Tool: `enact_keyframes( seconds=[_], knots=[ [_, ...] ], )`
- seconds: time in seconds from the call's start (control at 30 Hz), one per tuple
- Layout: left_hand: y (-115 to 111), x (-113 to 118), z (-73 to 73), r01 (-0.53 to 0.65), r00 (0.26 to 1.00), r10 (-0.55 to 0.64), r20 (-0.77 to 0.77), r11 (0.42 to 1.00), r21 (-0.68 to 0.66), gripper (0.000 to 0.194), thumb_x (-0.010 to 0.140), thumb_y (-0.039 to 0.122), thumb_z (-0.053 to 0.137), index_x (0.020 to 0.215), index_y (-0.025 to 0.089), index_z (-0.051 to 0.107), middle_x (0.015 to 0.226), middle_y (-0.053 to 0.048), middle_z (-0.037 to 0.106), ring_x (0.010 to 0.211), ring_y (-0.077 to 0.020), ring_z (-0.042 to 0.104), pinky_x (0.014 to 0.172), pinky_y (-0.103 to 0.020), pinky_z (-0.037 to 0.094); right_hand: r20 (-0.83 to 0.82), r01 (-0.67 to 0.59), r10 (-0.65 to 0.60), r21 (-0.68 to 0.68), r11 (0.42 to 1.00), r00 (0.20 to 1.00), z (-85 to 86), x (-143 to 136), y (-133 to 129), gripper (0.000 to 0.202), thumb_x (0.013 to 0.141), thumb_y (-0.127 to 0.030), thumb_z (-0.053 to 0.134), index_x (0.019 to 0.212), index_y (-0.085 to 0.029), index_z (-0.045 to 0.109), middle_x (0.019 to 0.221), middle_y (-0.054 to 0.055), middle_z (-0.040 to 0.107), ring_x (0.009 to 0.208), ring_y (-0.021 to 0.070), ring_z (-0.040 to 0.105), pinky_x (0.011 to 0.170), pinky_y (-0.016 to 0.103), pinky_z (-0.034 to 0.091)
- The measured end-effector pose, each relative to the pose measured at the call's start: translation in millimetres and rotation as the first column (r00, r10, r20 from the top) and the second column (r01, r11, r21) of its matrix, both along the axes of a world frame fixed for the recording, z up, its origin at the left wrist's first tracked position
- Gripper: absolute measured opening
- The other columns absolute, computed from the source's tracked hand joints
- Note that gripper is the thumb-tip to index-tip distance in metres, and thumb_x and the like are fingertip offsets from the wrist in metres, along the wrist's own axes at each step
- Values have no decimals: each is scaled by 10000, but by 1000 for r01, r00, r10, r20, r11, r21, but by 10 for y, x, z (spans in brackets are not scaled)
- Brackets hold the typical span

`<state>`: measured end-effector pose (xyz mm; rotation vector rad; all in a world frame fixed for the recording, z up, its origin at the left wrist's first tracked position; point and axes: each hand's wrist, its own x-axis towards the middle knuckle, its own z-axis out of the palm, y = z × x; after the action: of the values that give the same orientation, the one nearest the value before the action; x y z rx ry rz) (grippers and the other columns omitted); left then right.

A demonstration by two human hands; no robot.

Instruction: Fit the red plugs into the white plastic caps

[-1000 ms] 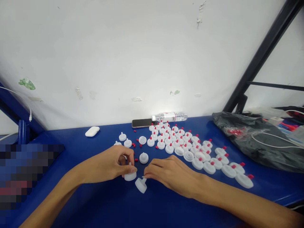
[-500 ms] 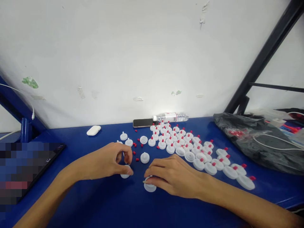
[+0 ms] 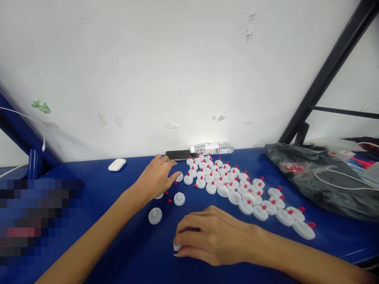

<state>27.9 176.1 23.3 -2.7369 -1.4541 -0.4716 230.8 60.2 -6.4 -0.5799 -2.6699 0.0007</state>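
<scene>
My left hand [image 3: 156, 177] reaches over the far part of the blue table, thumb and fingers apart. Its thumb is beside a white nozzle lid [image 3: 179, 178] and small red tip caps [image 3: 166, 193]; what lies beneath the palm is hidden. Closer to me, my right hand [image 3: 207, 238] closes its thumb and fingers around a white nozzle lid [image 3: 177, 247], mostly covered by the fingers. Two lids with bare nozzles, a near lid [image 3: 155, 215] and a farther lid [image 3: 179, 198], stand between the hands. Right of them spread several white lids with red tips [image 3: 211, 187].
A dark phone [image 3: 179, 155] and a water bottle [image 3: 211, 148] lie along the wall. A white earbud case [image 3: 117, 164] is at the back left. The right side has a black plastic bag [image 3: 319, 185] with a white cable; a blurred-out screen [image 3: 32, 221] is at the left.
My left hand has let go of the near lid and moved away from me, over the red caps. The right hand has come nearer to me with its lid.
</scene>
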Motion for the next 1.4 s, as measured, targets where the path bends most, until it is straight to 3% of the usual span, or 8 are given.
enact_keyframes(
  seconds=[0.23,0.37,0.5,0.7,0.9,1.1,1.27,1.4],
  knots=[
    [113,130,-25,57,996,-58,-74,998,-26,230,1009,372,666,1105,166,703,1125,-60,730,1028,-209,708,903,-427,604,169,-17,8,51,999,986,-11,40,53,204,1066,-136,538,1166,-219,695,1200,-6,737,921,117,671,552,266,436],
    [50,47,27,39,999,-39,-18,998,40,227,1020,361,647,1125,164,689,1100,-54,720,1020,-210,701,904,-430,595,25,21,-21,29,999,999,-69,32,73,200,1107,-266,515,1094,-232,712,1106,-12,746,852,122,673,574,261,426],
    [-19,-246,74,5,997,-12,71,995,96,249,1088,355,492,1172,188,657,1080,-49,711,975,-211,688,878,-409,557,-191,206,-206,-20,978,960,-66,16,77,221,1102,-325,515,1082,-231,713,975,8,721,784,137,679,613,267,442],
    [-77,-709,-16,-44,989,30,147,994,95,378,1074,367,403,1297,236,679,1140,-77,680,795,-188,656,819,-370,516,-198,437,-443,-78,896,874,-7,52,152,156,1072,-286,559,1010,-214,683,974,22,721,832,170,699,669,286,504],
    [-101,-704,-72,-2,979,-10,201,998,55,435,1023,333,377,1160,232,777,1122,-87,641,718,-161,619,723,-341,525,-264,484,-459,35,874,848,74,253,360,263,1093,-245,474,1202,-162,698,1183,137,739,1130,288,645,995,477,525],
    [-243,-634,65,28,966,-20,259,999,-24,396,1013,440,476,1208,239,756,1290,-93,623,859,-174,704,867,-355,558,26,432,-438,119,894,899,69,341,438,452,1123,-330,438,1552,-215,520,1637,130,495,1552,365,369,1236,670,320],
    [-285,-645,187,6,961,40,275,986,-164,375,1027,525,471,1103,260,725,1189,-56,726,920,-222,701,849,-367,541,164,421,-439,132,897,884,-45,290,458,479,1147,-378,360,1564,-197,509,1649,153,472,1591,369,299,1276,719,183],
    [-334,-697,253,20,966,67,250,944,-330,381,991,516,538,1313,324,607,1172,-25,716,914,-202,700,831,-345,555,137,418,-431,115,901,892,-82,286,486,449,1146,-327,363,1526,-169,542,1590,142,542,1557,346,371,1286,691,204]
  ],
)
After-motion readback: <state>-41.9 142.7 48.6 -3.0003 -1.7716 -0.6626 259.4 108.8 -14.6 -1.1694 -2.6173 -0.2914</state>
